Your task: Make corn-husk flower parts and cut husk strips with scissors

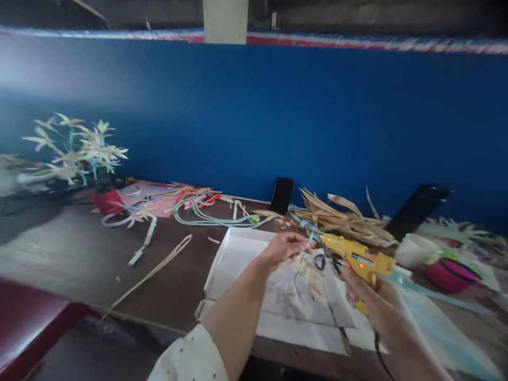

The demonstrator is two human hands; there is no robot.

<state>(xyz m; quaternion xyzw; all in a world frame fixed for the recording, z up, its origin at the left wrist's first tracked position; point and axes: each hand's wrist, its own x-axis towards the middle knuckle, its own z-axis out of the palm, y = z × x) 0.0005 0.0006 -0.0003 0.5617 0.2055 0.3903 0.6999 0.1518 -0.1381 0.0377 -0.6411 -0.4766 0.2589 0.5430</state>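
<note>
**Right hand is aiming a yellow glue gun [359, 254] at a pale blue stem [303, 256]**

Nearest, a dotted white sleeve [192, 357] is covering part of the left forearm. The right hand [359, 291] is wrapping its fingers around the gun's handle, and a small orange light is glowing on the gun's side. The left hand [288, 247] is bringing its fingertips together in a pinch on the stem; tan petals [313, 283], partly blurred, are hanging below them. The nozzle is pointing toward those fingertips from just beside them; whether it is touching the stem, I cannot tell. Both hands are working above an opened white box [234, 264] on the dark table [174, 296]. Beyond the box, light blue cords [222, 219] are lying in loops, dried husks [345, 214] are sitting in a pile, and a black phone [282, 196] is standing against the blue wall [254, 121]. Far left, pale flowers [87, 151] are spreading in a bunch.
</note>
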